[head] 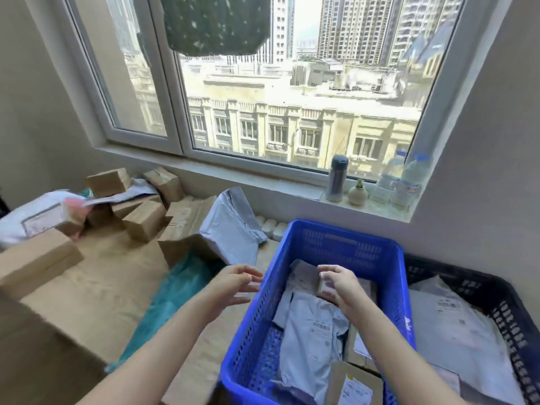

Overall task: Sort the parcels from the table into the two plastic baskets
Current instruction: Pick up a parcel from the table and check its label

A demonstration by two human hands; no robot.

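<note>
A blue plastic basket point(344, 244) stands in front of me with grey mailer bags and small cardboard boxes inside. To its right a black plastic basket point(508, 305) holds grey mailer bags. My right hand point(339, 285) is over the blue basket, fingers closed on a small brown cardboard parcel point(323, 286). My left hand point(233, 283) hovers just left of the blue basket's rim, fingers spread, holding nothing. On the table point(117, 276) to the left lie several cardboard boxes point(144, 220), a grey mailer bag point(230, 226) and a teal bag point(181, 287).
A large cardboard box point(35, 263) sits at the left edge of the table. On the windowsill stand a grey flask point(336, 178), a small vase point(358, 192) and water bottles point(409, 182). A white parcel point(32, 216) lies at the far left.
</note>
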